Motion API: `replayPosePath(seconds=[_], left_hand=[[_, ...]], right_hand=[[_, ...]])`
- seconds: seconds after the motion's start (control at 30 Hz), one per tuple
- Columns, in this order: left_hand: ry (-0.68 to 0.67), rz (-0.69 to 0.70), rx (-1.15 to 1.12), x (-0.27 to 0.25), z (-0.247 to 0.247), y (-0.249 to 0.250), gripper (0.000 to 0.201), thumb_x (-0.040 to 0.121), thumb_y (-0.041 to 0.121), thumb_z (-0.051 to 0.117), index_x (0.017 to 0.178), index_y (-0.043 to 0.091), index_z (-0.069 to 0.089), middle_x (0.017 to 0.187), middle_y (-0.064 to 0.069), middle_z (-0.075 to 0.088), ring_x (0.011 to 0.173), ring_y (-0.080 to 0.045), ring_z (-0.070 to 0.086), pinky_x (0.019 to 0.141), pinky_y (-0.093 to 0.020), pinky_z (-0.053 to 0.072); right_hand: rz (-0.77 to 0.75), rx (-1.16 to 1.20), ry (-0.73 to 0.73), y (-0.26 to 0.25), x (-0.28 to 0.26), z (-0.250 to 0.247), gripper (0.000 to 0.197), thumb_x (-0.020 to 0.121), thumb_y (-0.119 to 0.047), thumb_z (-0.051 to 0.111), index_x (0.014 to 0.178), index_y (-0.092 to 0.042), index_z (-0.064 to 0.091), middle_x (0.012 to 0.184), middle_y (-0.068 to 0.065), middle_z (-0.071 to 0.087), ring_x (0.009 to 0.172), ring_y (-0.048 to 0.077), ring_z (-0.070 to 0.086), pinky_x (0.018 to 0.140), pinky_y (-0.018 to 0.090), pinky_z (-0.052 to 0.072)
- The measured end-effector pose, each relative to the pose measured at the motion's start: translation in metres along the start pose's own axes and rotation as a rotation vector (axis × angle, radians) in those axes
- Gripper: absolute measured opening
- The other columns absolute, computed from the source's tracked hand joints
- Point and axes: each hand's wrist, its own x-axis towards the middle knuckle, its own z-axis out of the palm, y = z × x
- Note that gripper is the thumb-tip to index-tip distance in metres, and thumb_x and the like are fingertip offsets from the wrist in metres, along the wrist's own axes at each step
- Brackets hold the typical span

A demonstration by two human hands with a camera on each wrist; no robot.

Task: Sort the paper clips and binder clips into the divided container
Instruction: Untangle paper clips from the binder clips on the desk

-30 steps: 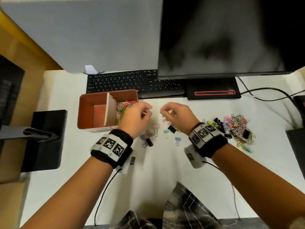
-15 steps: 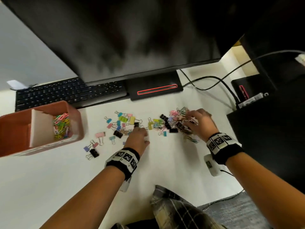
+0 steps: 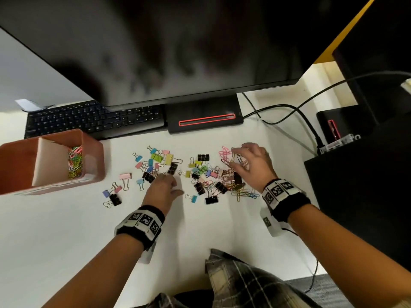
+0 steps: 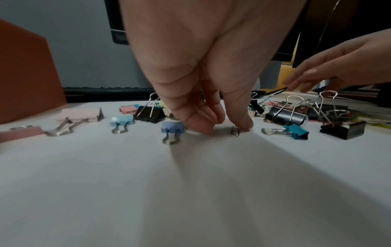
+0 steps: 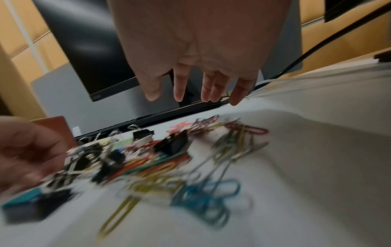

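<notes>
The brown divided container [image 3: 93, 152] stands at the left, with coloured paper clips [image 3: 75, 162] in its right compartment. Binder clips [image 3: 169, 161] lie scattered over the middle of the white desk. A mixed heap of paper clips [image 3: 235, 187] and binder clips lies to their right. My left hand [image 3: 165, 182] is down on the desk among the binder clips. In the left wrist view its thumb and curled fingertips [image 4: 203, 128] close on a small silver paper clip [image 4: 234, 132]. My right hand [image 3: 239, 158] hovers over the heap's far end, fingers [image 5: 178, 90] straight and spread, holding nothing.
A black keyboard [image 3: 89, 121] and the monitor base [image 3: 204, 118] lie behind the clips under the monitor. Cables [image 3: 289, 107] run to a black box [image 3: 360, 187] at the right. A plaid cloth [image 3: 240, 278] lies at the near edge.
My view has swung right, away from the container. Both hands have left the container area for the clips, and the right hand has crept toward the pink paper clips.
</notes>
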Motion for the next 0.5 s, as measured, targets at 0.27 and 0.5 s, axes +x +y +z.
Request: replayPosePath(seconds=[0.27,0.5], left_hand=[[0.056,0.005,-0.083,-0.005,0.004,-0.001,0.006,0.081,0.007,0.066,0.085,0.002,0.064,0.09,-0.01,0.059,0.078,-0.016,0.05,0.074,-0.027,0.043],[-0.082,0.045,0.073,-0.003,0.004,0.0,0.008,0.088,0.005,0.052,0.083,0.009,0.056,0.092,-0.01,0.055,0.082,-0.024,0.055,0.077,-0.034,0.049]], right_hand=[[0.109,-0.025,-0.089,-0.007,0.028,0.006,0.057,0.077,-0.035,0.072,0.128,-0.024,0.052,0.133,0.008,0.04,0.121,0.027,0.038,0.102,0.034,0.036],[0.071,0.006,-0.153,-0.017,0.033,0.016,0.039,0.078,-0.005,0.069,0.116,-0.009,0.06,0.112,0.013,0.058,0.099,0.025,0.058,0.092,0.031,0.047]])
